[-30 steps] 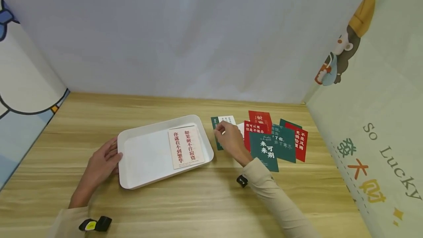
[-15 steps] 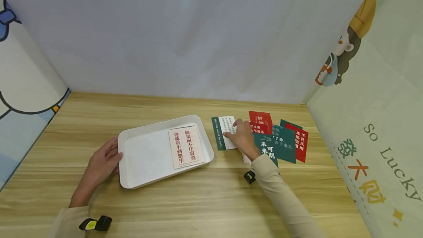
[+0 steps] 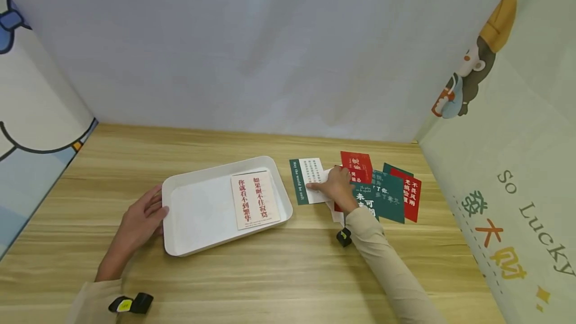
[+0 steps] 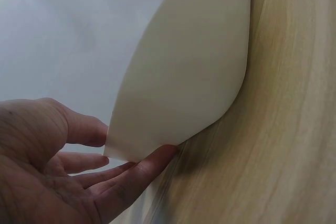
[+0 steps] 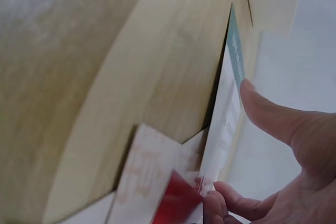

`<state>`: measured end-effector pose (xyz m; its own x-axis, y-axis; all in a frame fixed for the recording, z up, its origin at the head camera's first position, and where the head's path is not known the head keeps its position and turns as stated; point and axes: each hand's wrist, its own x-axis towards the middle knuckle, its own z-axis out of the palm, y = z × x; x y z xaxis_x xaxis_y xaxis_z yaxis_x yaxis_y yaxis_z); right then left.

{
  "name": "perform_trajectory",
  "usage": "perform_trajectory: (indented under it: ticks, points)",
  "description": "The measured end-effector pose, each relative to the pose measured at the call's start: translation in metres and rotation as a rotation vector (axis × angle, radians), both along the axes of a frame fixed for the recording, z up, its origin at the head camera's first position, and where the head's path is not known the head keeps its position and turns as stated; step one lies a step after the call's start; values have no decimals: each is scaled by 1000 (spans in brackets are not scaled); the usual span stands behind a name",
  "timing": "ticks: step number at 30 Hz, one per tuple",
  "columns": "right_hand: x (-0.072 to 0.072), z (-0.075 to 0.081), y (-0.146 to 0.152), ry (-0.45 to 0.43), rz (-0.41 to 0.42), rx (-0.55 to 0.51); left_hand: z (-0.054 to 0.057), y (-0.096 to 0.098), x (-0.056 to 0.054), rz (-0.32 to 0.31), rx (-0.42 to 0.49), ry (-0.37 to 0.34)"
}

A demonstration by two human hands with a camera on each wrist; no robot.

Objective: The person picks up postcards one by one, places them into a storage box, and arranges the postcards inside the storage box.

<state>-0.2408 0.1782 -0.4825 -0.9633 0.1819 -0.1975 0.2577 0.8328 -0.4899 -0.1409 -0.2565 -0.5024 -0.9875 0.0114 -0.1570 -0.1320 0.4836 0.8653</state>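
A shallow white tray (image 3: 198, 204) stands left of centre on the table, with a cream card with red lettering (image 3: 254, 201) lying in its right half. My left hand (image 3: 139, 221) holds the tray's left end, thumb at the rim and fingers against the outer wall. My right hand (image 3: 335, 186) is over the cards on the right. Its thumb reaches out over a green-and-white card (image 3: 306, 181). In the right wrist view, its fingertips (image 5: 226, 198) bend down beside that card's near end, by a red patch. The right hand covers part of the cards beneath it.
Several overlapping cards lie right of the tray, among them a red card (image 3: 357, 164), a green card (image 3: 391, 199) and another red card (image 3: 412, 196). A pale card (image 3: 335, 214) peeks out below the right hand. A grey-white curtain (image 3: 252, 54) hangs behind the table.
My right hand has moved right, from the green-and-white card toward the red cards, with its thumb spreading away from the fingers. The left hand and tray stay put.
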Motion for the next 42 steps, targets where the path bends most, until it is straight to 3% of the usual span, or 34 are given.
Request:
perform_trajectory:
  ticks: [24,33,37,42]
  points:
    - [-8,3,-2,-27,-6,-15,8,1,-2,-7,1,9]
    - [-4,13,6,-77,13,-146,7,2,-1,-4,-20,8]
    - [-1,19,11,-87,32,-154,6,2,-2,-3,-34,8]
    - [-2,17,19,-115,45,-231,4,1,-2,-7,-53,9]
